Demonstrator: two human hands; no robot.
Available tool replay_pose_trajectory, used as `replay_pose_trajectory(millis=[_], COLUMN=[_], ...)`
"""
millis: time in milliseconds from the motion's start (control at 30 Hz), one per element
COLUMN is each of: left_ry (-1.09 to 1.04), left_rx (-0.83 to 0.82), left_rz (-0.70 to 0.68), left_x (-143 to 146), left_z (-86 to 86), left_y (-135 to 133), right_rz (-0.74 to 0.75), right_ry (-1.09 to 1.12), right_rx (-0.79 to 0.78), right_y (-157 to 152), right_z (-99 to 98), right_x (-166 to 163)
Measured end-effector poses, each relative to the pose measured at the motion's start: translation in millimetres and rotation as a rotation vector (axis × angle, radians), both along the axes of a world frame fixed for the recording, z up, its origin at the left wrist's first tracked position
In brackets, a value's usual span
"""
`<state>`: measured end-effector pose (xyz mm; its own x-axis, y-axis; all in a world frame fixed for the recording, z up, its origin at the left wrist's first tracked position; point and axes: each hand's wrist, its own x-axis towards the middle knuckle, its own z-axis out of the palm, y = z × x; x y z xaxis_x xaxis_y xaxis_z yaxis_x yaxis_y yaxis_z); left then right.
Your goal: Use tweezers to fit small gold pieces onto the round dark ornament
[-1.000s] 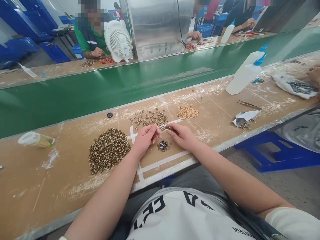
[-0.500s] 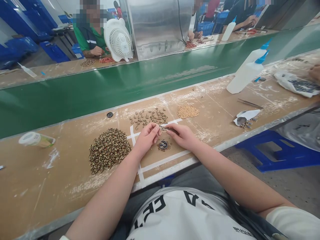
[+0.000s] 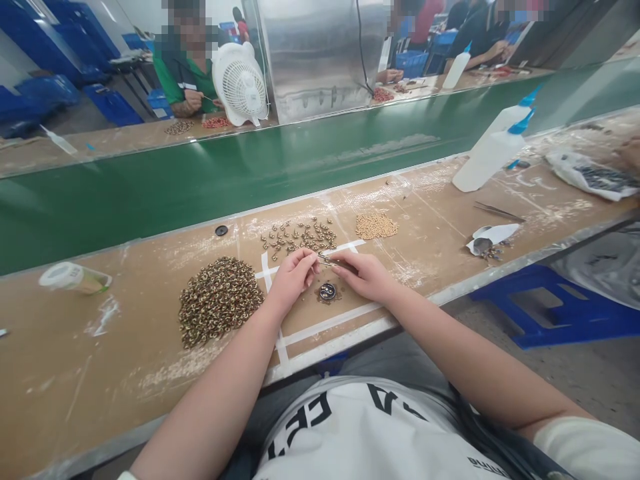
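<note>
My right hand (image 3: 367, 275) is closed around a pair of tweezers (image 3: 330, 261), whose tips point left toward my other hand. The fingers of my left hand (image 3: 299, 272) are pinched together at those tips; whatever small piece they hold is too small to make out. Just below both hands, a round black dish (image 3: 327, 291) with small bits in it rests on the brown tabletop. Beyond my fingers lie scattered small brass-coloured pieces (image 3: 320, 235). A pile of tiny tan beads (image 3: 376, 226) is to their right. Left of my left forearm is a big heap of brass-coloured ring-like pieces (image 3: 220, 301).
White squeeze bottles (image 3: 487, 160) with blue tips stand at the right. Another pair of tweezers (image 3: 499, 211) lies near a white packet (image 3: 495, 237). A clear cup (image 3: 73, 278) lies at the left. Past the table runs a green belt (image 3: 300, 163), with people working beyond it.
Both hands stay almost in place, fingers and tweezers still meeting above the dish. The view has shifted slightly. Across the belt, the person in green has moved their hands.
</note>
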<state>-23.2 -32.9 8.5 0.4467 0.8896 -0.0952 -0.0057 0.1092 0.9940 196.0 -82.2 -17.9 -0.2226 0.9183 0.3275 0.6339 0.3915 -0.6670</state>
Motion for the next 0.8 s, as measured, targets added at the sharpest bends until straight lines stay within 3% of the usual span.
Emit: replay_pose_trajectory(millis=[233, 500, 800], left_ry=[0.007, 0.094, 0.157], left_rx=[0.029, 0.089, 0.108], left_rz=[0.001, 0.007, -0.011], left_x=[0.8, 2.2, 3.1], left_z=[-1.3, -5.2, -1.8], left_y=[-0.7, -1.5, -4.5], right_rz=[0.017, 0.006, 0.013], right_ry=[0.025, -0.141, -0.155], right_rx=[0.001, -0.070, -0.075], right_y=[-0.1, 2.8, 1.6], right_z=[-0.3, 1.1, 5.2], right_x=[0.3, -5.4, -6.3])
